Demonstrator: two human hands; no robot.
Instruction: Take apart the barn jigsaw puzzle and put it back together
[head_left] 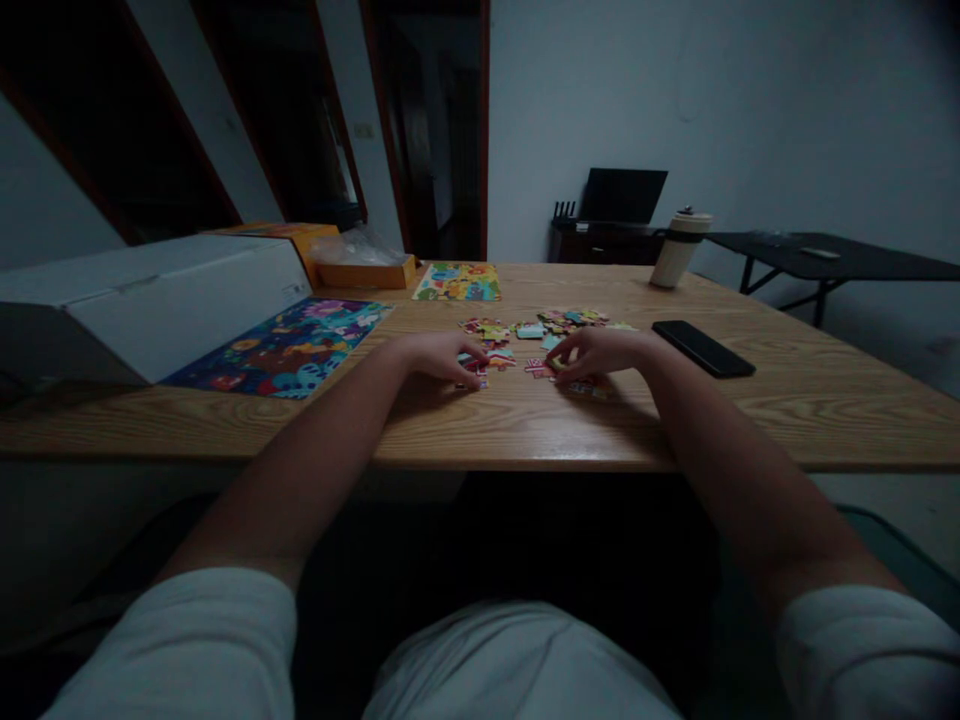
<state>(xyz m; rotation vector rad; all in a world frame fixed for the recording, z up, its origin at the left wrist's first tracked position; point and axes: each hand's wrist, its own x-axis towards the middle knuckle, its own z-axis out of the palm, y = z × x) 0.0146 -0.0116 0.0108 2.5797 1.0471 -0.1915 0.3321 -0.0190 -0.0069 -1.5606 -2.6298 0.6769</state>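
Puzzle pieces: although they show small in the head view, the puzzle pieces lie loosely grouped on the wooden table, between and just beyond the two hands, some seeming to overlap.
Handling: they look like thin card, so probably light and fairly stiff, a little slick on the printed face, with tabs that could bend or fray if forced.
Hold: opposite edges suit thumb and fingertip best, away from the narrow tabs; a flat one may need sliding or tipping up first.
Print: reds, yellows, greens and pale blue; one red-and-white patterned piece lies beside the right fingertips, while finer detail is lost in the dim light.
Left hand: the left hand curves over pieces, thumb and fingers bent and apart; whether they pinch one, I cannot tell.
Right hand: the right hand has thumb and forefinger drawn close about a yellowish piece; a firm grip cannot be confirmed.
Phone: the dark phone lies flat near the right forearm.
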